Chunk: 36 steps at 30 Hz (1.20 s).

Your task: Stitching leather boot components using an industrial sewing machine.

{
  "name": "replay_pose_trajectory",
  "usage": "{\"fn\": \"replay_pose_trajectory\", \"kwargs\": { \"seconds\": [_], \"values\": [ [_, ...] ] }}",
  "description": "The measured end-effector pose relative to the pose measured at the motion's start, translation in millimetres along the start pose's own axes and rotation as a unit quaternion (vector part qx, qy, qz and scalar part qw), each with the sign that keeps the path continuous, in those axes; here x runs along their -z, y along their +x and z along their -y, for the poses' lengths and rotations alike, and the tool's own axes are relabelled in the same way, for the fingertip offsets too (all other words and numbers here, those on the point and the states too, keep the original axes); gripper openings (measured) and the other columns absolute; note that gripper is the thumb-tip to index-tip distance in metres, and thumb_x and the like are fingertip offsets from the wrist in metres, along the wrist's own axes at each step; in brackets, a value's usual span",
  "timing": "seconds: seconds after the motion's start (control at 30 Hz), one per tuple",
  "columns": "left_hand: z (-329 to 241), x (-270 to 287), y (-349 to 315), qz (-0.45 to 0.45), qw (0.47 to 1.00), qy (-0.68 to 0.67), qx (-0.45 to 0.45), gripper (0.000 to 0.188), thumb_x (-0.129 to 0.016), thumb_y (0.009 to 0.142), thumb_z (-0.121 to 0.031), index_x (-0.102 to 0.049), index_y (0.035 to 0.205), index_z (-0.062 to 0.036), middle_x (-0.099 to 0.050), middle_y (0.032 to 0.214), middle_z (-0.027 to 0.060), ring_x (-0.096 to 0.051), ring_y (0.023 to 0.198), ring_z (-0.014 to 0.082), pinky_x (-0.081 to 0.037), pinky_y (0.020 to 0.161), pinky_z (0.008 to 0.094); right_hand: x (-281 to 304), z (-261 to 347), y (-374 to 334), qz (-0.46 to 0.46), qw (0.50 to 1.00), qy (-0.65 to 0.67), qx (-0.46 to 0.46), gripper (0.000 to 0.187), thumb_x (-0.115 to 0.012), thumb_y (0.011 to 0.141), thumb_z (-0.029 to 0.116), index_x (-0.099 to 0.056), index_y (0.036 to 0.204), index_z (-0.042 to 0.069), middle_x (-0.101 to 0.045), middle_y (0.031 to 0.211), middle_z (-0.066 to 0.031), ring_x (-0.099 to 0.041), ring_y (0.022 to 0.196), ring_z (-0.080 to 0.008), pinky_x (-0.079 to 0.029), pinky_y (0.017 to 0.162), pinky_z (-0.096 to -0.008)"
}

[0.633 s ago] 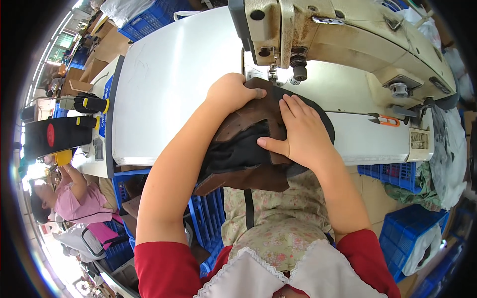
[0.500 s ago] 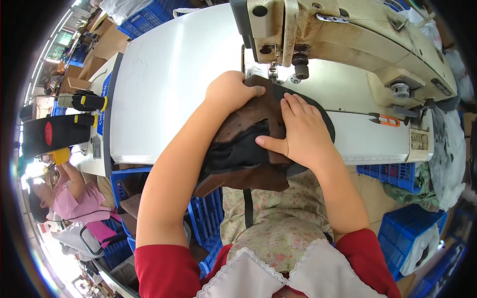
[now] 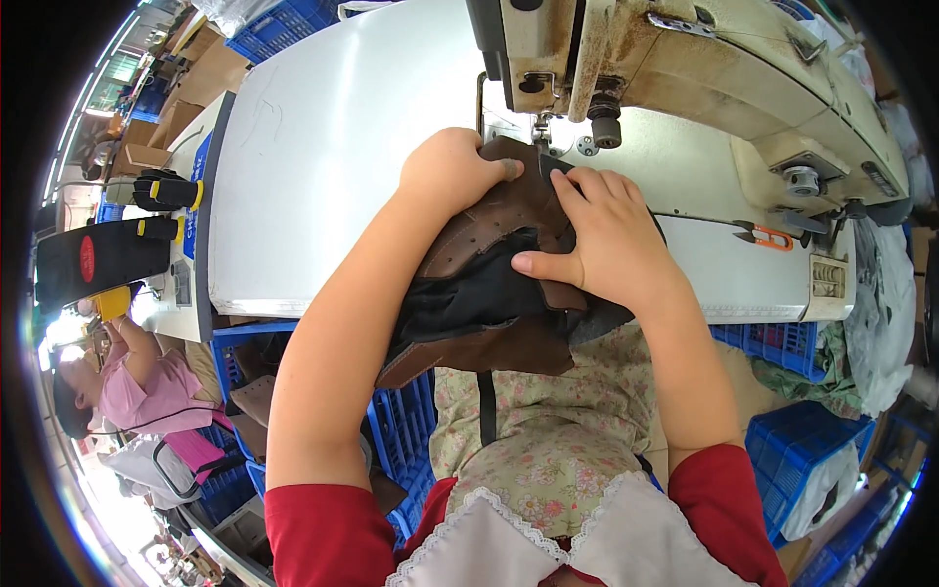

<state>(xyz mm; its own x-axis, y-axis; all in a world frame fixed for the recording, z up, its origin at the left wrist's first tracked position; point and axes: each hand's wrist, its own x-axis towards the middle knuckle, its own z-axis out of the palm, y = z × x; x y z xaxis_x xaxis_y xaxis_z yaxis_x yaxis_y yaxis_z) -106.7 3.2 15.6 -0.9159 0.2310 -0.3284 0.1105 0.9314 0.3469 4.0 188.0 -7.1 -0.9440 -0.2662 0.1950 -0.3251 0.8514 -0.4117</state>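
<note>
Grip of the left hand (image 3: 445, 176) is closed on the upper left edge of a brown leather-like piece (image 3: 489, 210): its thumb lies on top, and its fingers pass out of sight at the edge. Whether the right hand (image 3: 621, 230) pinches anything cannot be told; its fingers bend over the piece's dark right margin, and its thumb stands well apart from them, the tip at the edge of the black lining (image 3: 460, 298).

Between the hands, the piece lies on the near side of the presser foot (image 3: 541, 129) of the sewing machine (image 3: 704, 93), its narrow upper end just beside the foot. Its long axis runs from there toward the person's body, leaning left, and its wide lower part hangs past the near edge of the white table (image 3: 284, 196). Left thumb and right forefinger flank the foot's line, neither hand clearly nearer. Orange-handled snips (image 3: 776, 240) lie well apart, to the right.
</note>
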Motion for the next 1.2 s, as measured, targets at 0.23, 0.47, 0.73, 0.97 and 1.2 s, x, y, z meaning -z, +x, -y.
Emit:
{"fn": "replay_pose_trajectory", "kwargs": {
  "seconds": [0.23,0.47,0.73,0.97,1.2],
  "values": [
    [-0.1,-1.0,-0.5,-0.005,1.0,0.0,-0.003,0.056,-0.076,0.074,-0.053,-0.069,0.079,0.0024,-0.067,0.07,0.0152,-0.064,0.064,0.0268,-0.051,0.063,0.0386,-2.9,-4.0,1.3,-0.017,0.999,-0.021,0.023,0.107,-0.056,0.069,0.084,-0.062,0.118,-0.011,-0.062,0.118,-0.0206,-0.054,0.116,-0.031,-0.034,0.105,-0.0407],
    [-2.1,4.8,1.0,0.007,1.0,0.021,0.005,0.053,-0.075,0.072,-0.054,-0.07,0.078,-0.001,-0.069,0.075,0.0137,-0.067,0.07,0.0278,-0.053,0.067,0.0392,4.4,-3.2,6.7,0.004,1.0,-0.002,0.014,0.102,-0.06,0.069,0.081,-0.064,0.116,-0.009,-0.063,0.118,-0.0157,-0.054,0.118,-0.0282,-0.034,0.106,-0.0406],
    [-2.3,3.5,9.7,0.011,1.0,0.014,-0.003,0.055,-0.076,0.07,-0.054,-0.07,0.08,-0.0003,-0.069,0.076,0.0146,-0.068,0.072,0.0289,-0.053,0.069,0.04,-1.7,-7.6,5.7,-0.024,0.999,-0.013,0.021,0.101,-0.059,0.07,0.081,-0.064,0.117,-0.008,-0.062,0.125,-0.0181,-0.052,0.125,-0.0291,-0.032,0.109,-0.0416],
    [-2.0,6.7,25.9,-0.001,1.0,0.007,-0.017,0.057,-0.076,0.07,-0.055,-0.07,0.079,0.0006,-0.069,0.076,0.0155,-0.068,0.071,0.0285,-0.053,0.068,0.0392,-2.6,-18.7,19.3,-0.015,1.0,-0.013,0.016,0.101,-0.057,0.072,0.081,-0.063,0.12,-0.007,-0.061,0.127,-0.0197,-0.052,0.125,-0.0304,-0.03,0.112,-0.0425],
    [-2.0,7.4,31.2,0.004,1.0,0.004,-0.021,0.057,-0.077,0.07,-0.055,-0.071,0.079,0.0009,-0.069,0.075,0.0151,-0.067,0.069,0.0271,-0.052,0.066,0.0387,2.0,-17.6,23.4,0.014,1.0,-0.006,0.003,0.103,-0.055,0.072,0.082,-0.061,0.122,-0.007,-0.06,0.129,-0.0197,-0.051,0.127,-0.0314,-0.029,0.113,-0.0423]
  ]
}}
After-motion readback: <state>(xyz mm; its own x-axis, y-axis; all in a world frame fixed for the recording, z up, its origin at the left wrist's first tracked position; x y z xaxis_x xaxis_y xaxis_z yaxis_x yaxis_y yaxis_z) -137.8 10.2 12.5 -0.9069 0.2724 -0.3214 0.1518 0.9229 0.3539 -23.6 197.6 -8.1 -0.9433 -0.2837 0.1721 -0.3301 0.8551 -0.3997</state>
